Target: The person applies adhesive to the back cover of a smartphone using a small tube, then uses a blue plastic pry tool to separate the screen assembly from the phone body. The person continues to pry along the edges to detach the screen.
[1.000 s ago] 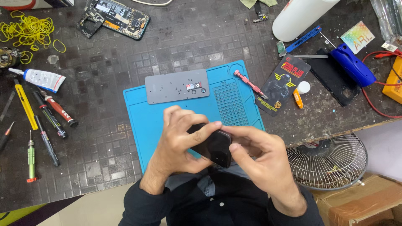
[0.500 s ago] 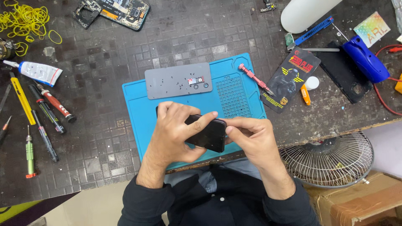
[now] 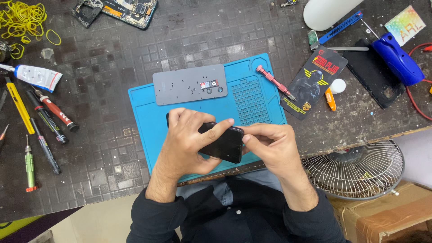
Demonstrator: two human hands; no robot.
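I hold a black smartphone [image 3: 223,145] flat over the near part of a blue silicone work mat [image 3: 146,117]. My left hand [image 3: 186,144] wraps over its left half, index finger stretched across the top. My right hand [image 3: 270,146] pinches the phone's right edge with thumb and fingers. Beyond the hands a grey magnetic pad [image 3: 180,85] lies on the mat with small screws and a tiny part on it. A red precision screwdriver [image 3: 274,82] rests on the mat's far right corner.
Left of the mat lie several screwdrivers [image 3: 47,121], a yellow pry tool, a white glue tube [image 3: 36,76] and yellow rubber bands [image 3: 20,20]. An opened phone [image 3: 128,9] is at the far edge. Right: a black packet [image 3: 315,81], blue tool [image 3: 396,58], fan [image 3: 355,168], cardboard box.
Both hands and the phone keep the same grip; the left index finger has stretched further across the phone. The camera view has shifted slightly.
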